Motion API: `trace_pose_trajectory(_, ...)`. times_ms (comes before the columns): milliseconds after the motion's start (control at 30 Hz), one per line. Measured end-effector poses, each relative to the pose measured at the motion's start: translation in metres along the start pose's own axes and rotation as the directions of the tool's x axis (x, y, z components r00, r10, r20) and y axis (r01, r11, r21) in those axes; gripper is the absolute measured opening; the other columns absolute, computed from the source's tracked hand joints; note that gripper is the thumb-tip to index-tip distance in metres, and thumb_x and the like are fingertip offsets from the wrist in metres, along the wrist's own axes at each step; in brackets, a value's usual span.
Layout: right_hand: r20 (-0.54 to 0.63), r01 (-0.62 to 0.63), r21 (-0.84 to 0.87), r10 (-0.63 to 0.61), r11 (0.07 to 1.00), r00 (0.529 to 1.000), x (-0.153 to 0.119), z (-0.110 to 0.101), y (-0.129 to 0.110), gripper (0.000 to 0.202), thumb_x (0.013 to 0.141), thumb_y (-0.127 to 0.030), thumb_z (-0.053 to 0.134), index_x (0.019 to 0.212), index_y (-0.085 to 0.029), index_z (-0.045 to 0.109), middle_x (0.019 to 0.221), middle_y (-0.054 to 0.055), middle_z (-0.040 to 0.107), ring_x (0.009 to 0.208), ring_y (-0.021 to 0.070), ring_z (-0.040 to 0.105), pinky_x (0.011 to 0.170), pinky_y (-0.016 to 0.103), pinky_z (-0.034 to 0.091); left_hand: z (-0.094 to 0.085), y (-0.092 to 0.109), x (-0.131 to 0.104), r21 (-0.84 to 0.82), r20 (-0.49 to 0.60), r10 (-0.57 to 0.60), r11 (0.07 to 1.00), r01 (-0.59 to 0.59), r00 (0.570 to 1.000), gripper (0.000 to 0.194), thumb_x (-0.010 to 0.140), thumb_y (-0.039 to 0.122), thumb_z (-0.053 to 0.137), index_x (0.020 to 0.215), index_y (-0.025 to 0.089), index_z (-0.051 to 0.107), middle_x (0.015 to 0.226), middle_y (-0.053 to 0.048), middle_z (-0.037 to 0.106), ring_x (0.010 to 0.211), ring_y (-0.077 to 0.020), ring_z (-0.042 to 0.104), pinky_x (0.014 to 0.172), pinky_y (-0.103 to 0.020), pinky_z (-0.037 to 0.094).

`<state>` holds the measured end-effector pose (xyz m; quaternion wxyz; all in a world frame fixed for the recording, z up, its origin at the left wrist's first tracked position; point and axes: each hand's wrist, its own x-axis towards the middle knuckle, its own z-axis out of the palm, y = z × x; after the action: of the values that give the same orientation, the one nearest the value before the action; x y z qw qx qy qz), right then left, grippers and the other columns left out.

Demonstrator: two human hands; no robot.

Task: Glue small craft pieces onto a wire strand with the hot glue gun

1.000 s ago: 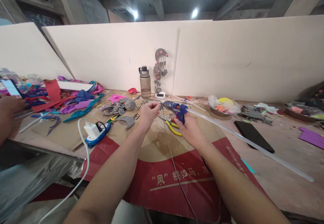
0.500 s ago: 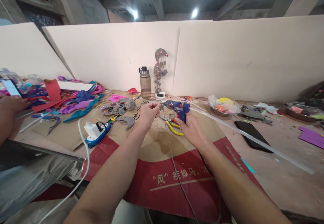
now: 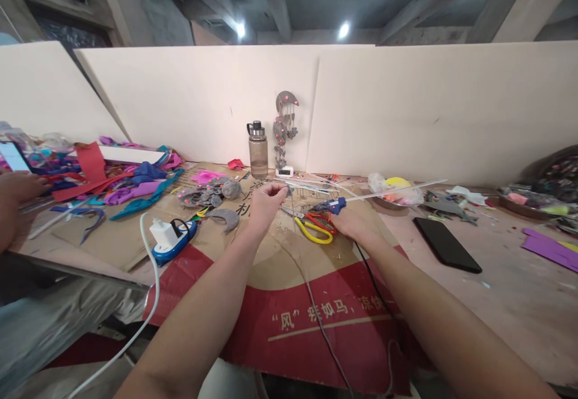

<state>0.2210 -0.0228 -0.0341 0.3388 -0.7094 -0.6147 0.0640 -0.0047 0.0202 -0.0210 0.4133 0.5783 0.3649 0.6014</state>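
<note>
My left hand [image 3: 267, 203] is closed in a pinch on a small grey felt piece [image 3: 289, 191], above the cardboard. A grey yarn [image 3: 321, 321] runs from near there toward the front edge. My right hand [image 3: 354, 224] is wrapped round a blue glue gun [image 3: 335, 206], held low with its nozzle to the left. A long clear glue stick [image 3: 392, 191] sticks out of its back. Just below the gun lie yellow-handled scissors [image 3: 315, 233] and a red-handled tool [image 3: 323, 221], partly overlapping.
Grey felt pieces with a yarn ball [image 3: 231, 188] lie left of my hands. A bottle [image 3: 258, 152] and small clock [image 3: 284, 171] stand behind. Nearby are a blue power strip [image 3: 183, 242], a phone [image 3: 447, 244] and colourful cloth strips [image 3: 135, 185]. Another person's hand [image 3: 20, 191] is far left.
My right hand has moved the glue gun slightly right and down, away from the felt piece, swinging the glue stick's end farther back. My left hand has stayed nearly in place.
</note>
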Motion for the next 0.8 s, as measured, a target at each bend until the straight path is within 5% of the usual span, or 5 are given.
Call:
trace_pose_trajectory(167,-0.205,0.009,-0.132,-0.036,0.991,0.978,-0.014,0.0,-0.012,0.024,0.069,-0.03,0.065,0.059,-0.022,0.044,0.08,0.017,0.061,0.102,0.0374,0.057,0.088,0.054,0.04,0.002,0.006,-0.004,0.121,-0.016,0.076,0.99,-0.073,0.997,0.017,0.074,0.032,0.063,0.076,0.015,0.068,0.063,0.001,0.061,0.052,-0.0074,0.047,0.051,-0.019,0.036)
trace_pose_trajectory(267,-0.137,0.1,0.188,-0.075,0.977,0.988,-0.021,0.001,-0.046,0.016,0.078,-0.034,0.054,0.072,-0.022,0.045,0.079,0.009,0.06,0.092,0.0267,0.06,0.085,0.046,0.046,0.003,0.01,-0.008,0.222,-0.009,0.151,0.964,-0.145,0.989,0.016,0.076,0.03,0.062,0.077,0.015,0.069,0.068,-0.001,0.064,0.057,-0.009,0.051,0.054,-0.02,0.039)
trace_pose_trajectory(367,0.115,-0.104,0.699,0.032,0.708,0.993,-0.025,0.008,-0.084,0.023,0.075,-0.033,0.056,0.088,-0.023,0.04,0.078,0.0,0.06,0.075,0.0171,0.063,0.071,0.034,0.051,0.005,0.015,-0.013,0.291,-0.004,0.217,0.934,-0.207,0.976,0.013,0.075,0.027,0.062,0.077,0.017,0.069,0.069,-0.002,0.066,0.061,-0.0106,0.054,0.058,-0.021,0.04)
trace_pose_trajectory(467,0.255,-0.246,0.847,0.047,0.471,0.966,-0.027,0.018,-0.101,0.034,0.07,-0.029,0.06,0.095,-0.024,0.037,0.07,-0.006,0.056,0.059,0.0122,0.058,0.058,0.027,0.048,0.005,0.017,-0.015,0.338,-0.003,0.248,0.912,-0.232,0.969,0.011,0.074,0.024,0.061,0.077,0.017,0.069,0.069,-0.002,0.066,0.061,-0.0109,0.055,0.06,-0.022,0.041)
trace_pose_trajectory(800,-0.139,0.155,0.602,-0.088,0.784,0.986,-0.027,0.021,-0.08,0.014,0.077,-0.032,0.054,0.077,-0.018,0.059,0.068,-0.002,0.056,0.062,0.0125,0.048,0.061,0.026,0.039,0.01,0.014,-0.016,0.331,0.056,0.168,0.927,-0.177,0.984,0.013,0.074,0.026,0.059,0.076,0.016,0.066,0.065,0.0,0.064,0.055,-0.0095,0.052,0.054,-0.021,0.041)
